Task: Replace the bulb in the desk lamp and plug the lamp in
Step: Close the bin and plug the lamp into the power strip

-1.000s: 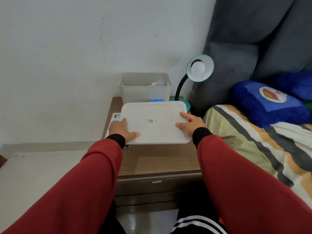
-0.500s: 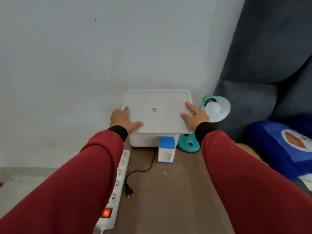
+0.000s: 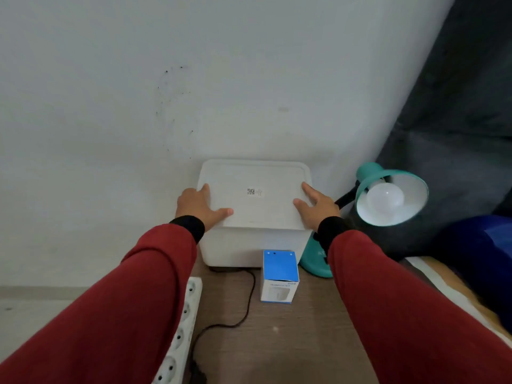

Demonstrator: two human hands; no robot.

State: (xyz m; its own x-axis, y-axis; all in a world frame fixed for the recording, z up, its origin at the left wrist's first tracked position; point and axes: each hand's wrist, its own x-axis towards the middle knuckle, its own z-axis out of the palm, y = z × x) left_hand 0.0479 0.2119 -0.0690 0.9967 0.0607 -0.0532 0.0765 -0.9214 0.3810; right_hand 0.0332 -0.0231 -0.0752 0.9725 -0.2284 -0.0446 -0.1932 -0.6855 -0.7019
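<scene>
Bulb [image 3: 385,199] seated in teal desk lamp [image 3: 390,195], at right rear of desk [image 3: 299,342], beside white storage box [image 3: 253,245]. Plugging in apparently left: black cord [image 3: 249,297] trailing loose toward power strip [image 3: 181,328]. Left hand [image 3: 201,206] and right hand [image 3: 315,203] spread flat, pressing box lid [image 3: 255,195]. Blue bulb carton [image 3: 280,275] standing before box.

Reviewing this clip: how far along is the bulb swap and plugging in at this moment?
Done, apparently: a white round bulb sits in the teal desk lamp, unlit. In hand: the left hand and right hand press the white plastic lid onto the white storage bin. Left: the black lamp cord lies loose on the wooden nightstand beside the white power strip, not plugged in.
</scene>
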